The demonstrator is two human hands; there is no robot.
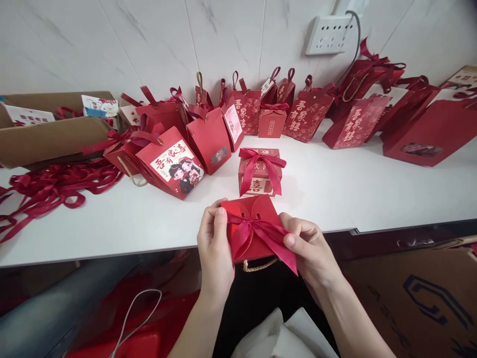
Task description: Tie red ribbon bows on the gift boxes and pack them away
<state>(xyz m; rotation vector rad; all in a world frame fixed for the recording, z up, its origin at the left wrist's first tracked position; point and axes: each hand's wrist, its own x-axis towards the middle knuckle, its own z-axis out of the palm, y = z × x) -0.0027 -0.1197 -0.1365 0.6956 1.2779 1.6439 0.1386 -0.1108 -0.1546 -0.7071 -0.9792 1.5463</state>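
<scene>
Between my two hands, at the table's front edge, is a red gift box (261,208) with a dark red ribbon (257,228) tied in a bow across it. My left hand (215,243) grips the box's left side, thumb on top near the bow. On the right side, my right hand (311,248) pinches the ribbon's tail and box edge between thumb and fingers. A twisted gold cord (261,266) hangs below the box. Just behind it stands a smaller box with a ribbon bow (260,171).
Several red gift bags (175,164) line the wall on the white table (316,191). Loose red ribbons (55,186) lie at left before a cardboard box (52,141). A power strip (330,35) hangs on the wall. A large carton (391,298) sits below at right.
</scene>
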